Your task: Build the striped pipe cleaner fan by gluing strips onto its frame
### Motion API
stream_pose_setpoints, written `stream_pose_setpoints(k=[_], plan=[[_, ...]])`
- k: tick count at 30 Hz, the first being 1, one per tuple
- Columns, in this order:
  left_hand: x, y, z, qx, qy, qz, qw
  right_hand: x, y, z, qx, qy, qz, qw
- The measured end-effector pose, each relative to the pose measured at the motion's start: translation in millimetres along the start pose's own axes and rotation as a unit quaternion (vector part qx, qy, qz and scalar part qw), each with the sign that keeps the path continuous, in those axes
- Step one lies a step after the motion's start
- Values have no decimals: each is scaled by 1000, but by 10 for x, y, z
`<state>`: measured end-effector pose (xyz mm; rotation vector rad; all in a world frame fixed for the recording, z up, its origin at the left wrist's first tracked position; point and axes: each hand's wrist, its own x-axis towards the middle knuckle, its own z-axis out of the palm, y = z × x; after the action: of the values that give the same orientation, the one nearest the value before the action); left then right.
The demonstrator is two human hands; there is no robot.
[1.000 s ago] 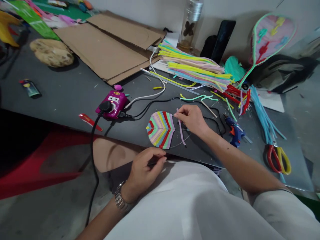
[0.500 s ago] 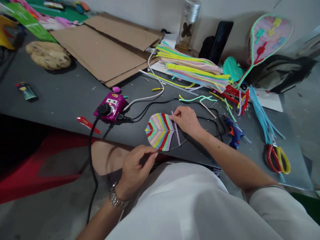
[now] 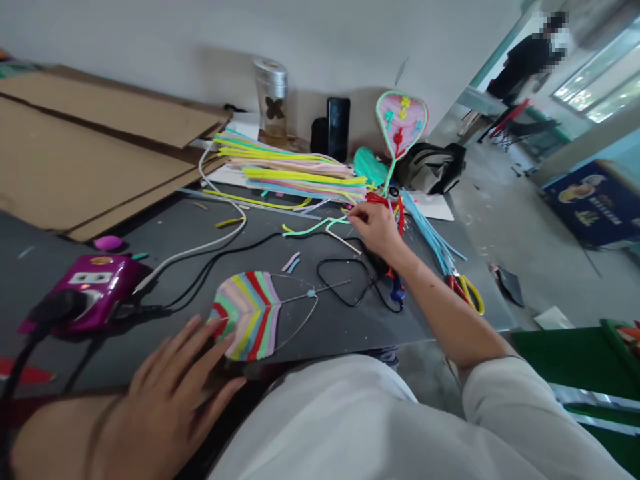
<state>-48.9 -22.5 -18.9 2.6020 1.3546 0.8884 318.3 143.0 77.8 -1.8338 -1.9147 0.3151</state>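
Observation:
A leaf-shaped piece striped with coloured pipe cleaners (image 3: 250, 313) lies near the table's front edge. Its wire frame and centre stem extend bare to the right, with a light-blue bit (image 3: 311, 293) on the stem. My left hand (image 3: 180, 393) is open, fingers spread, fingertips at the leaf's left end. Farther back on the right, my right hand (image 3: 377, 230) has its fingers pinched together beside mint-green pipe cleaner pieces (image 3: 313, 227) and red pipe cleaners (image 3: 383, 199). What is between those fingertips, if anything, I cannot make out. Two short lilac and blue pieces (image 3: 291, 262) lie behind the leaf.
Bundled pipe cleaners (image 3: 295, 173) lie before a bottle (image 3: 273, 100) and a phone (image 3: 339, 127). A purple power socket (image 3: 95, 287) with cords is at left. Right are a partly hidden blue glue gun (image 3: 397, 292), scissors (image 3: 470, 293) and blue pipe cleaners (image 3: 433, 230). Cardboard (image 3: 90, 160) lies back left.
My view has swung right. My right hand has left the leaf and reached back toward the loose pipe cleaners. My left hand has opened from a pinch near the rim and shifted to the leaf's left end.

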Motion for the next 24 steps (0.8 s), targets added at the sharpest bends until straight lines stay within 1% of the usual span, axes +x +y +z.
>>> stream_pose_setpoints(k=[1, 3, 6, 9, 11, 13, 14, 15, 17, 18, 19, 20, 22, 24], plan=[[-3, -30, 19, 12, -16, 11, 1000, 74, 159, -94, -37, 13, 19, 999], [-11, -65, 53, 31, -43, 34, 998, 216, 436, -211, -106, 26, 59, 992], [-21, -76, 78, 53, -58, 57, 995, 374, 719, -262, -154, 23, 88, 984], [-32, -65, 61, 71, -45, 57, 995, 413, 828, -295, -156, 28, 80, 984], [-41, -54, 39, 75, -36, 54, 995, 349, 805, -325, -152, 39, 59, 986], [-47, -46, 24, 69, -26, 53, 996, 195, 706, -326, -138, 45, 19, 989], [-47, -44, 20, 63, -21, 52, 996, 83, 631, -305, -127, 35, -14, 991], [-44, -41, 18, 56, -16, 51, 997, -48, 542, -263, -114, 19, -55, 992], [-32, -34, 18, 42, -4, 46, 998, -332, 348, -125, -85, -38, -141, 986], [-24, -29, 17, 34, 0, 43, 998, -466, 253, -36, -72, -69, -183, 978], [-16, -22, 15, 26, 3, 39, 999, -581, 167, 58, -70, -98, -237, 964], [-9, -14, 13, 19, 5, 34, 999, -670, 93, 149, -90, -114, -295, 944], [-2, 3, 8, 3, 14, 23, 1000, -763, -8, 307, -142, -114, -369, 911], [-4, 17, 9, -10, 24, 13, 1000, -759, -57, 415, -193, -94, -394, 894]])
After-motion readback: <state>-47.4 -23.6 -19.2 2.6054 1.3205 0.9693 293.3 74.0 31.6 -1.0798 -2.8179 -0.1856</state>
